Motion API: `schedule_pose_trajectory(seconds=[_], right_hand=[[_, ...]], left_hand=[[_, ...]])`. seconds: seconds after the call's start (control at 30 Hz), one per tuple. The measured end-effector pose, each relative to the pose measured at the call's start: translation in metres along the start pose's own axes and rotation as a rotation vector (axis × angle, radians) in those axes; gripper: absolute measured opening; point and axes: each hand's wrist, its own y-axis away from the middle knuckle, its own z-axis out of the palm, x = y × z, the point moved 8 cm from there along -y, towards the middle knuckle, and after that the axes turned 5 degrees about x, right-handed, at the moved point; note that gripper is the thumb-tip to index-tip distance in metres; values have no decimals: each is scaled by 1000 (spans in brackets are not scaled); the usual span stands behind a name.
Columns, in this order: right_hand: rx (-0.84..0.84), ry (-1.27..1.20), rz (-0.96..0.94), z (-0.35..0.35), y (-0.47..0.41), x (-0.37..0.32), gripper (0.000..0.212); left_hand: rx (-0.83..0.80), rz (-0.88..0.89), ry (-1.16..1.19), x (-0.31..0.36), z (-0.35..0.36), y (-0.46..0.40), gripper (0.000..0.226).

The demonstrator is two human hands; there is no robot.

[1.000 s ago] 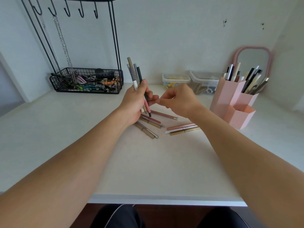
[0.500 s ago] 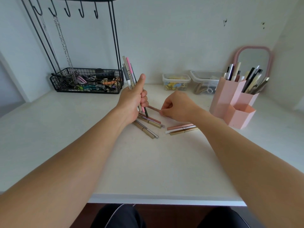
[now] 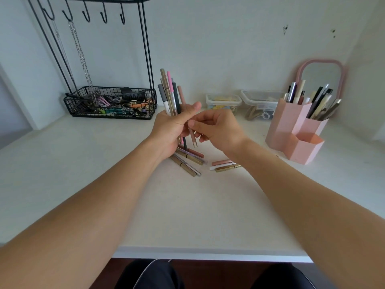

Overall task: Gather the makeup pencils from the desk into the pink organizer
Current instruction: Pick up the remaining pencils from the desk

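The white desk [image 3: 187,215] is spreading wide across the view, its near edge running straight below the forearms, with a broad bare stretch lying between that edge and the pencils; the wall is closing it off at the far side. At far left a black wire rack [image 3: 110,104] is standing against the wall, its basket holding clips and small dark items, a chain hanging from one hook. At far right the pink organizer [image 3: 291,130] is sitting near a pink-framed mirror [image 3: 320,74]; its two taller cells are bristling with pens and pencils leaning right, while the low front cell is showing only its inner walls. Two clear tubs [image 3: 243,101] are resting between rack and organizer, their contents too blurred to name. The left hand [image 3: 170,128] is gripping a bundle [image 3: 169,94] of slim pencils, fingers curled around them, thumb raised, the tips fanning upward in grey, gold, pink and black. The right hand [image 3: 216,128] is pinching a mauve pencil [image 3: 188,119] between thumb and forefinger, held against the bundle, its pale end pointing down. On the desk just beneath the hands, loose pencils [image 3: 188,160] are lying crossed in gold, silver and rose, and three more [image 3: 224,165] are lying side by side just to their right, partly under the right wrist.
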Motion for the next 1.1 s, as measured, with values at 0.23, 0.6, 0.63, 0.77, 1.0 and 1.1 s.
schedule_pose_trajectory(seconds=[0.23,0.6,0.63,0.77,1.0,1.1], right_hand=[[35,-104,21,4,2,1,5],[-159,608,44,5,3,15,15],[-162,624,33,5,4,14,14],[-165,691,-17,5,4,9,7],[-128,816,76,-9,-3,16,16],[-47,508,218,-25,-5,19,19]], left_hand=[[104,-8,-114,0,-7,-6,38],[96,-53,57,-1,-11,-10,45],[98,-53,60,-1,-11,-10,47],[93,-34,64,1,-10,-9,52],[142,-95,130,-3,-13,-8,59],[128,-97,109,-3,-13,-7,56]])
